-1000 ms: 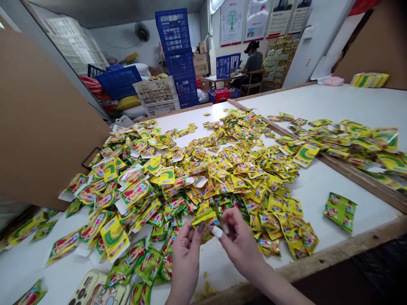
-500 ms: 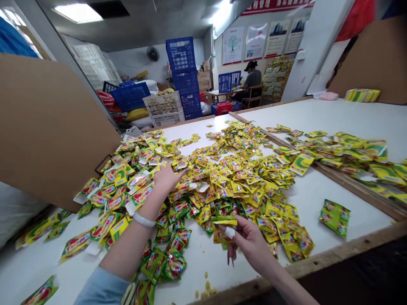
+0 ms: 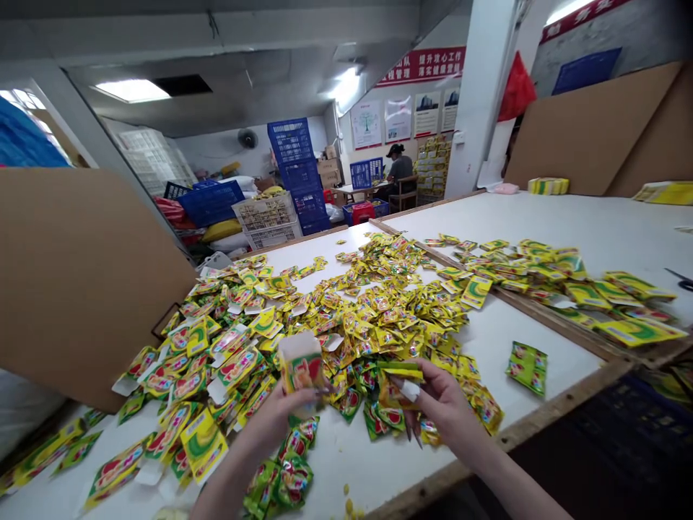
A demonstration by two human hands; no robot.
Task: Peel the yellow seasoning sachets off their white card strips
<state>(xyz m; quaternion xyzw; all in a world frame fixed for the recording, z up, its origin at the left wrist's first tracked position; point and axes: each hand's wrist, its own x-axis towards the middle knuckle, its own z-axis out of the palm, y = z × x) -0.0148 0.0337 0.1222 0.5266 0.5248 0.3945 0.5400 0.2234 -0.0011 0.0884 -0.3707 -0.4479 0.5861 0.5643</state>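
Note:
My left hand [image 3: 282, 413] is closed around a small printed carton [image 3: 303, 367], somewhat blurred, its white end flap standing up. To its right, my right hand [image 3: 447, 404] pinches a few small yellow and green snack packets [image 3: 398, 374]; one finger wears a white wrap. Both hands are over the table's near side, apart from each other. Beyond them spreads a heap of yellow packets [image 3: 390, 318]. Flat printed cartons [image 3: 238, 370] with white flaps lie on the left. Green packets [image 3: 295, 477] rest below my left hand, and a joined green block of packets [image 3: 527, 368] lies at the right.
A wooden strip [image 3: 546, 318] divides the white table, with more cartons [image 3: 585, 292] beyond it. A brown cardboard sheet [image 3: 86, 289] stands at left. Scissors [image 3: 685, 283] lie far right. Behind are stacked blue crates [image 3: 295, 173] and a seated person [image 3: 399, 170].
My left hand first was at the packets beside my right, then reached into the carton pile, and has come back with a carton. My right hand keeps its packets. The view has tilted up and turned right.

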